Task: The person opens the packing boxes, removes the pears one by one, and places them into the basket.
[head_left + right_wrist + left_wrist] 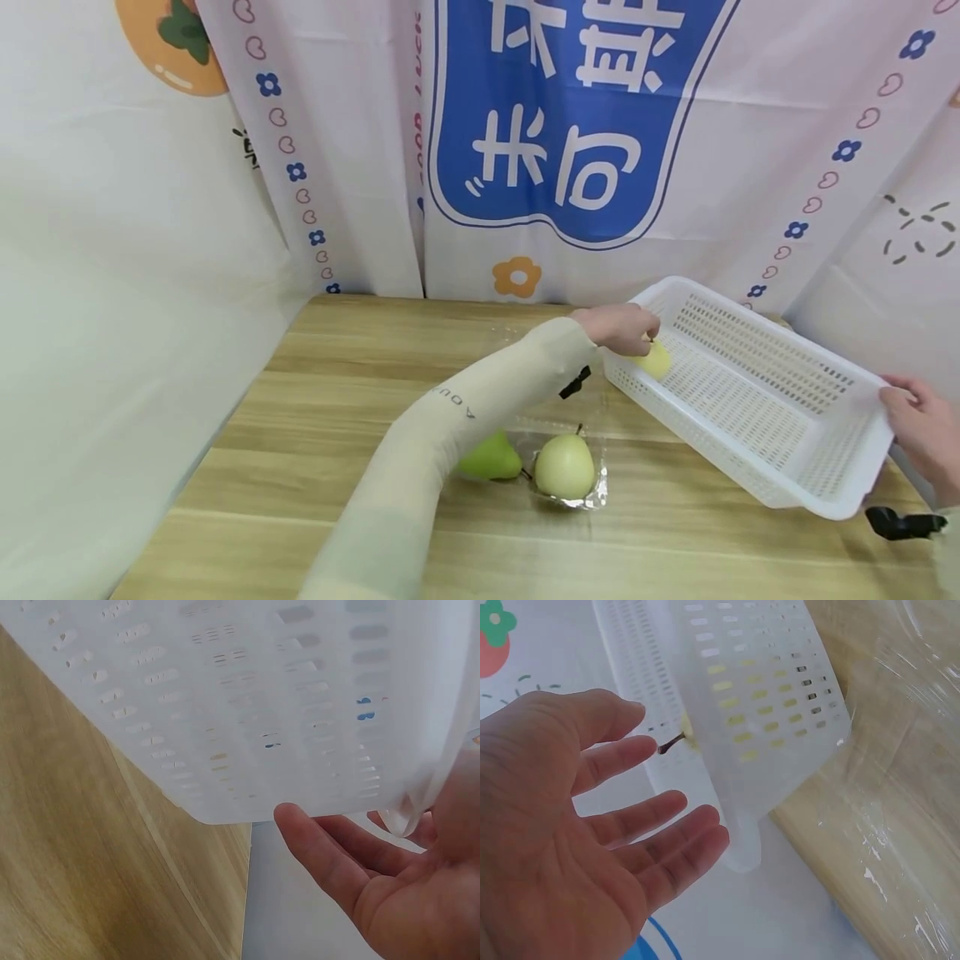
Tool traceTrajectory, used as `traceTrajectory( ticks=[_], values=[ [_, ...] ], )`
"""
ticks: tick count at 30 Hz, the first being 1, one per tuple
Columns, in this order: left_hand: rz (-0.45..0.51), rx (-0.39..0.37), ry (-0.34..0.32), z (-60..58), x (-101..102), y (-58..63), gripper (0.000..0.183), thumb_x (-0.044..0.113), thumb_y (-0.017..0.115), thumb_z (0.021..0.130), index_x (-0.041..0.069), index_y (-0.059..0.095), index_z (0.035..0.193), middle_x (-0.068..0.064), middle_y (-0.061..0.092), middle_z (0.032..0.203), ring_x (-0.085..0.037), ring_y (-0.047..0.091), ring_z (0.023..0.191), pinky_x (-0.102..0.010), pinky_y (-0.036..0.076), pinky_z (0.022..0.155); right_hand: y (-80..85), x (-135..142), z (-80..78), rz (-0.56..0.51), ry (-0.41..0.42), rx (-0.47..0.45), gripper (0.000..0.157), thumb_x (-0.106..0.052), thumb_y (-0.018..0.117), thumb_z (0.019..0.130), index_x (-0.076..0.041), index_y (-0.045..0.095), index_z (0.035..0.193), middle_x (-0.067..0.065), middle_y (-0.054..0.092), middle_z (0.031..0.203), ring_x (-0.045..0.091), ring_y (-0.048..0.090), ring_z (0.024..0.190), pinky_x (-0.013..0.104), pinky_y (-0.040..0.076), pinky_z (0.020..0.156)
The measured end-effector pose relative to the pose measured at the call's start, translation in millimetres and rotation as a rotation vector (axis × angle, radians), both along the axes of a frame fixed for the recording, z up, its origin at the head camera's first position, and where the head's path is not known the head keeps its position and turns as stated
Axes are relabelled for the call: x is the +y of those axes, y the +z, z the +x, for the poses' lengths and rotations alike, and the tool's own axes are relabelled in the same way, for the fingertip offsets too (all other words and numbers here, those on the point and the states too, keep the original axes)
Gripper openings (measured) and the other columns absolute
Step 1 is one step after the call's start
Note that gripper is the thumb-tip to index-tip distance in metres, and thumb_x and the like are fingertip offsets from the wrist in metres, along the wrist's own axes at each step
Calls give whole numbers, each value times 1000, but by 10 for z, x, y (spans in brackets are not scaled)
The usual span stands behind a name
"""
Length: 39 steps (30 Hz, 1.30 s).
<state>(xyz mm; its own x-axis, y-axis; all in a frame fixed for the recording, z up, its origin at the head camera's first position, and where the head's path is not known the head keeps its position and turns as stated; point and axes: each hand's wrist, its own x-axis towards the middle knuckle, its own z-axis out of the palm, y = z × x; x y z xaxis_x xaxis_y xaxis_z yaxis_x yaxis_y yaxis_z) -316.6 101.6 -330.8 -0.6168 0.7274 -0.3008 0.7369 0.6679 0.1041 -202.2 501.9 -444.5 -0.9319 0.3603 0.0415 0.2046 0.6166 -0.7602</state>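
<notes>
In the head view a white slotted plastic basket [757,400] stands at the right of the table, tilted. A yellow pear [655,362] lies in its far left end. My left hand [618,327] reaches over that end. Its fingers are spread and loosely bent in the left wrist view, the index fingertip right by the pear's dark stem [671,742], with nothing gripped. At the near right end my right hand [926,429] holds the basket's rim, fingers over the edge; the right wrist view has the thumb [300,832] against the outer wall.
On the wooden table [285,433] a pale round pear [565,467] sits in clear plastic packaging [597,497], beside a green pear [491,457] partly hidden by my left sleeve [442,433]. A printed white curtain [360,167] hangs behind the table.
</notes>
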Motion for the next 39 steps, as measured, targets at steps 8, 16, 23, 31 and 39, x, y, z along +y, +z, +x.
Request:
traceTrajectory(
  ticks=[8,16,23,31,39],
  values=[
    [135,37,-66,32,-249,61,35,25,46,102,15,55,134,-1,58,135,-10,54,113,-21,44,95,-1,8,18,-21,-21,-8,58,-23,25,101,17,16,142,50,33,130,-13,44,62,23,51,48],
    [281,47,-80,51,-543,66,34,22,49,100,9,59,130,-2,59,131,-15,55,116,-24,45,98,-18,12,24,-35,-40,-26,60,-27,25,102,12,18,146,48,32,134,-13,45,64,24,52,51],
    [298,71,-80,145,-817,85,33,23,49,100,10,61,128,-3,62,127,-16,56,114,-28,48,96,7,-33,20,-52,-44,-39,63,-28,25,102,14,13,148,49,29,136,-13,44,64,23,52,50],
    [256,71,-76,243,-1170,62,29,23,49,101,13,64,123,0,66,119,-16,58,110,-30,48,95,14,-39,17,-68,-31,6,61,-26,26,103,17,17,145,48,31,129,-15,44,64,19,51,50],
    [203,26,-95,452,-1435,75,30,26,50,101,13,62,125,-4,64,125,-19,60,116,-31,49,98,29,-42,15,-71,-67,-19,62,-27,25,103,15,17,147,47,30,134,-15,41,65,18,50,50]
  ],
)
